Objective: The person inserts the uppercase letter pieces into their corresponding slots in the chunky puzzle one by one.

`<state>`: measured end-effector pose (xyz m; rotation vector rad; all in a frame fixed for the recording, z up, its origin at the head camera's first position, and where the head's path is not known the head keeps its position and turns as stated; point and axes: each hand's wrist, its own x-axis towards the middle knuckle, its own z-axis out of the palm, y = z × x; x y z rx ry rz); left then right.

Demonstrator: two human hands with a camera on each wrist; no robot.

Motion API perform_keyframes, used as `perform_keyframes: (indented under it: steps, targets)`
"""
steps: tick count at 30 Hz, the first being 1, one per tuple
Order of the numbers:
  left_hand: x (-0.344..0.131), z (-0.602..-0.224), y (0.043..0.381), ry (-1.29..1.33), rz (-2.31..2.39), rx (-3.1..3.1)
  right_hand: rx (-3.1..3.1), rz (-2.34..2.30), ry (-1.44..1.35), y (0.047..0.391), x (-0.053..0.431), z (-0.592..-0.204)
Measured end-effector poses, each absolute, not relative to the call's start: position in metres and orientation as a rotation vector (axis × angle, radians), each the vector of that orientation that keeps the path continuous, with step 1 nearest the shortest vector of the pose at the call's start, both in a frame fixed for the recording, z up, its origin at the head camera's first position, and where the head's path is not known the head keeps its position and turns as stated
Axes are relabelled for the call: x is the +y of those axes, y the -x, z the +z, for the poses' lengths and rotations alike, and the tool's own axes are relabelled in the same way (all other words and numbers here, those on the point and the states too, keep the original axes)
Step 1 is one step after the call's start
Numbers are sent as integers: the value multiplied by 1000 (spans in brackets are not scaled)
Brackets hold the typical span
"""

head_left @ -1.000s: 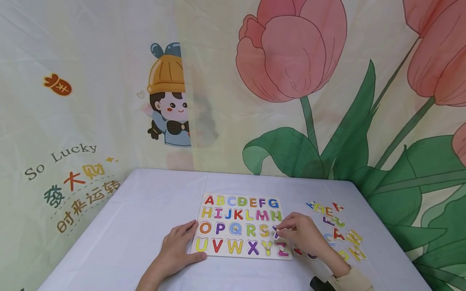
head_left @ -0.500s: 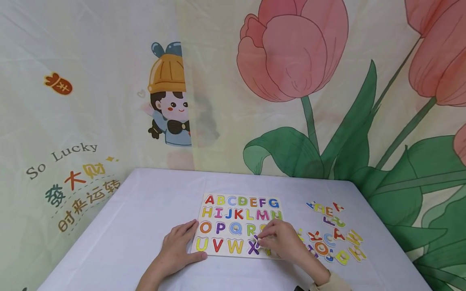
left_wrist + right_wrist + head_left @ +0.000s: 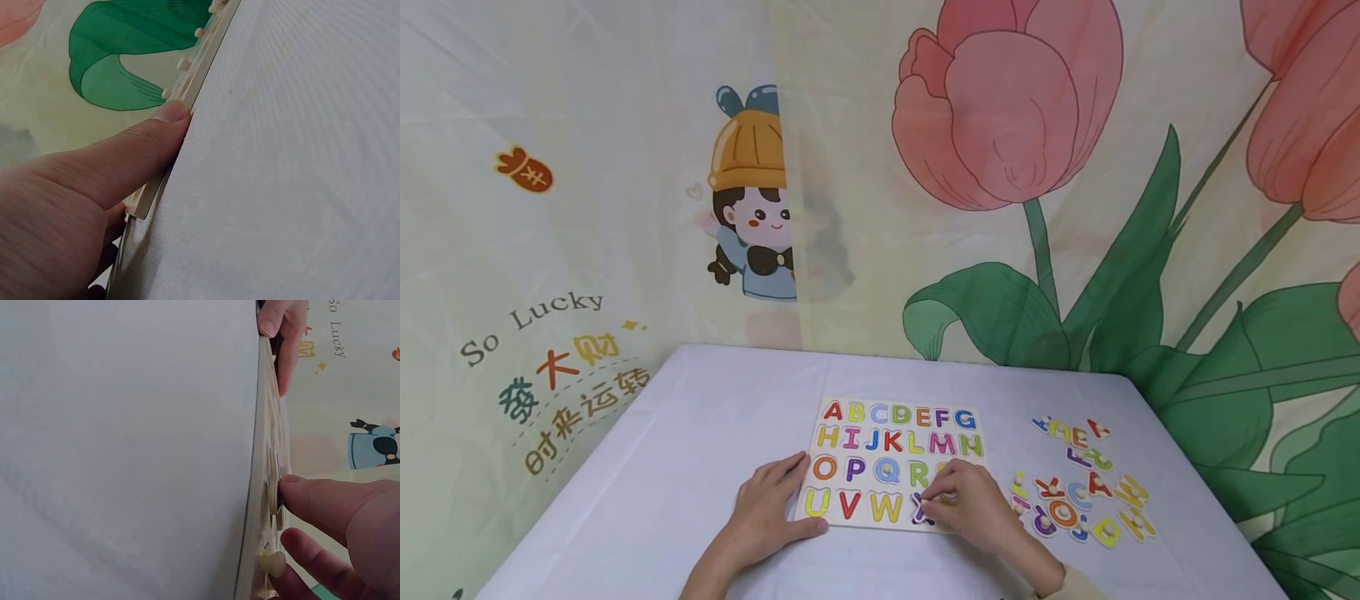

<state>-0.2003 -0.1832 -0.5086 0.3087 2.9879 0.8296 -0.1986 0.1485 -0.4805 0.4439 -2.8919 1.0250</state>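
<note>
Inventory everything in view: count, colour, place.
table: one, white, lower centre
alphabet board: one, pale, on table
seated letters: several, mixed, in board
loose letters: over a dozen, mixed, right of board
letter piece: one, purple, over bottom row
backdrop cloths: two, pale, rear
tulip prints: three, pink, right
cartoon print: one, multicoloured, left
pouch print: one, red, left
printed lettering: several lines, multicoloured, left
sleeve: one, cream, lower right
left hand: one, at board's left edge
right hand: one, pinching letter piece

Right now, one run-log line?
left hand: touching board corner; right hand: pinching purple letter at bottom row; loose letters: right of board
</note>
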Motion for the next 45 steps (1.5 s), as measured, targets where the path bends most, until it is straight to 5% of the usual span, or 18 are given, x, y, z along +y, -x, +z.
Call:
perform_keyframes:
  steps: [45]
  targets:
    - [-184, -513, 204, -330, 842, 2989, -2904, 932, -449, 198, 144, -485]
